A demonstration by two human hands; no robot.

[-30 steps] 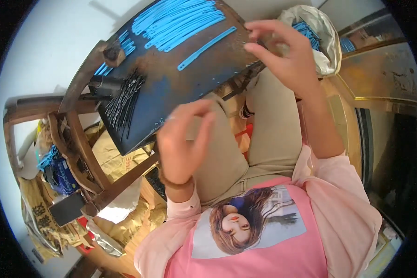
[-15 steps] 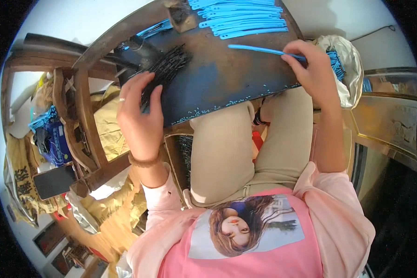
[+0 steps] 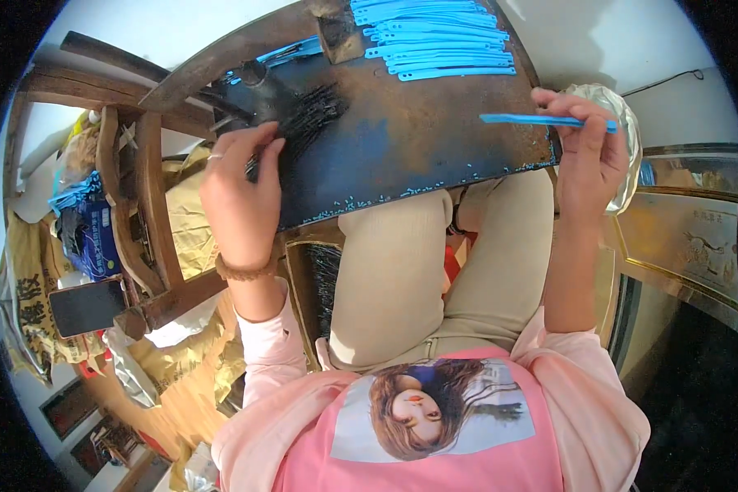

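Observation:
My right hand [image 3: 590, 156] grips a flat blue plastic strip [image 3: 533, 120], held level above the table's right side with its free end pointing left. At the table's left, my left hand [image 3: 242, 184] has its thumb and fingertips drawn together at the edge of a pile of thin black pieces [image 3: 316, 115]. What lies between those fingertips, if anything, is hard to make out. Many more blue strips [image 3: 443, 41], with small holes near their ends, lie stacked at the table's far side.
Small blue scraps line the near edge of the dark worktable [image 3: 410, 148]. A wooden block [image 3: 339, 39] and a dark metal post [image 3: 258, 78] stand at the back left. A pale sack [image 3: 631, 156] is right of the table; a phone [image 3: 88, 308] lies at left.
My right hand has moved right and turned, bringing the blue strip along. My left fingers, spread before, have closed together beside the black pile. The whole view has shifted slightly.

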